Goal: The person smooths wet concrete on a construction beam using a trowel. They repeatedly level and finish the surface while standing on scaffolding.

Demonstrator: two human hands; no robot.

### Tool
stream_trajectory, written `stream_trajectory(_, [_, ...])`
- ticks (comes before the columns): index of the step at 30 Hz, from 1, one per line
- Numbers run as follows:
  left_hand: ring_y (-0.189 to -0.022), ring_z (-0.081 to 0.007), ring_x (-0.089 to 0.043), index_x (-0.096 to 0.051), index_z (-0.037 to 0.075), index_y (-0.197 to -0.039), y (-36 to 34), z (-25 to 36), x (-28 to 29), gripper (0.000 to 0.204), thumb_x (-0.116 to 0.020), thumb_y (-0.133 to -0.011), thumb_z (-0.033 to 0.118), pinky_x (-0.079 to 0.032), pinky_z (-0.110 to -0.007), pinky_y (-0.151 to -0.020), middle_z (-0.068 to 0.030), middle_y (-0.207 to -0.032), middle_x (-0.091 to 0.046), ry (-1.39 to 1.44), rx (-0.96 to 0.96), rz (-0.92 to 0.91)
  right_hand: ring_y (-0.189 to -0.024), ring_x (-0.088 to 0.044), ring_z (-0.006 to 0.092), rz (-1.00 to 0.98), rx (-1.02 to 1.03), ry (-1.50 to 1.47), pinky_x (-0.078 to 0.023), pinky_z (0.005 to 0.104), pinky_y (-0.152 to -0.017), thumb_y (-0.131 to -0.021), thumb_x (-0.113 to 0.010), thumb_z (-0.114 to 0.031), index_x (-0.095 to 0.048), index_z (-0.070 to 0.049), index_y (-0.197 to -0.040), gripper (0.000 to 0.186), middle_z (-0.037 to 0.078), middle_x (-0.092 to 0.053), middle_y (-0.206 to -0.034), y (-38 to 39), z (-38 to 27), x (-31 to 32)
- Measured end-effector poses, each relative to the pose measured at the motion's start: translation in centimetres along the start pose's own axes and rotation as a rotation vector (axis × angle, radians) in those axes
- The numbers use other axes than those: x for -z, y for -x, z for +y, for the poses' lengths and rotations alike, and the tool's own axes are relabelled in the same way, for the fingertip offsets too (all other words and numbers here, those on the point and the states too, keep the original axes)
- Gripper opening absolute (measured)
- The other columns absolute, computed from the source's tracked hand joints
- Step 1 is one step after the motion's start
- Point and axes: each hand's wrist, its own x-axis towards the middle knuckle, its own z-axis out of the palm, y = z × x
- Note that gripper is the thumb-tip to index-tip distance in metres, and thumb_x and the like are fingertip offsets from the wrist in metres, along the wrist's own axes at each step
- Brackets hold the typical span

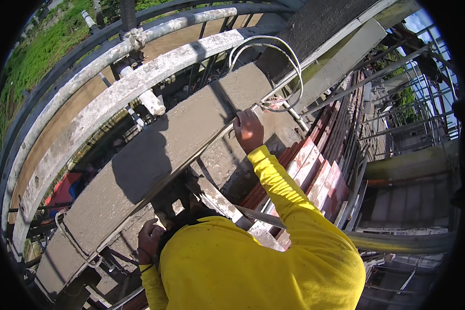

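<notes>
A long beam of wet grey concrete (pixel 88 212) runs diagonally from lower left to upper right, with a thin formwork board (pixel 178 169) along its near edge. My right hand (pixel 249 132), in a yellow sleeve, grips the upper part of this board, its fingers bent over the edge. Lower left, my left hand (pixel 150 238) is closed beside the beam's near side. Shadow and the angle hide what its fingers hold, if anything. A dark shadow lies across the concrete between the two hands. Just beyond my right hand, a loop of pale cable (pixel 297 67) curves over the beam's upper end.
Curved, mortar-spattered rails (pixel 181 62) stand beyond the beam. Stacked reddish planks (pixel 315 170) lie to the right, near scaffold poles (pixel 398 111). A bent metal clamp (pixel 70 237) straddles the beam's lower end. Dark gaps and loose timbers (pixel 217 199) lie below it.
</notes>
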Motion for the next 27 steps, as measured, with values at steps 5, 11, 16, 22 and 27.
stream_trajectory(5, [-0.085,-0.0147,-0.068,-0.057,-0.003,-0.133,0.0,1.5,-0.3,0.035,-0.056,-0.100,0.010,-0.056,-0.029,-0.079,-0.0100,-0.095,-0.071,0.012,-0.022,-0.018,-0.087,-0.064,0.0378,0.071,-0.046,0.037,-0.054,0.0474,-0.073,-0.085,-0.072,-0.010,-0.064,-0.006,-0.098,0.016,0.014,-0.063,-0.092,3.5,-0.7,-1.1])
stream_trajectory(11, [-0.085,-0.0138,-0.066,-0.057,-0.002,-0.134,-0.2,0.6,-0.1,0.037,-0.057,-0.100,0.013,-0.055,-0.028,-0.074,-0.0089,-0.097,-0.070,0.022,-0.017,-0.057,-0.087,-0.061,0.0401,-0.078,-0.156,-0.007,-0.051,0.0492,-0.073,-0.084,-0.071,-0.010,-0.062,-0.006,-0.097,0.017,0.015,-0.059,-0.090,9.7,-1.5,0.4])
stream_trajectory(16, [-0.085,-0.0141,-0.067,-0.058,-0.001,-0.135,-0.4,1.1,0.4,0.038,-0.056,-0.100,0.013,-0.054,-0.028,-0.073,-0.0089,-0.098,-0.071,-0.005,-0.008,-0.047,-0.082,-0.064,0.0356,0.050,-0.278,-0.126,-0.052,0.0421,-0.073,-0.078,-0.076,-0.008,-0.066,-0.006,-0.096,0.021,0.014,-0.062,-0.087,12.6,-1.1,3.8])
stream_trajectory(22, [-0.085,-0.0137,-0.067,-0.058,0.002,-0.136,-1.9,1.2,0.5,0.038,-0.056,-0.100,0.016,-0.055,-0.029,-0.072,-0.0087,-0.100,-0.072,-0.070,-0.031,-0.126,-0.082,-0.069,0.0383,0.042,-0.308,-0.082,-0.055,0.0472,-0.073,-0.083,-0.073,-0.018,-0.071,-0.006,-0.094,0.016,0.017,-0.069,-0.091,1.1,4.2,2.2])
stream_trajectory(27, [-0.085,-0.0129,-0.067,-0.059,0.004,-0.136,-2.9,1.1,0.3,0.038,-0.057,-0.100,0.017,-0.054,-0.029,-0.072,-0.0082,-0.101,-0.073,-0.142,-0.040,-0.140,-0.086,-0.068,0.0426,-0.051,-0.187,-0.056,-0.055,0.0503,-0.077,-0.081,-0.072,-0.023,-0.075,-0.007,-0.095,0.021,0.020,-0.072,-0.094,-5.2,5.0,-0.7])
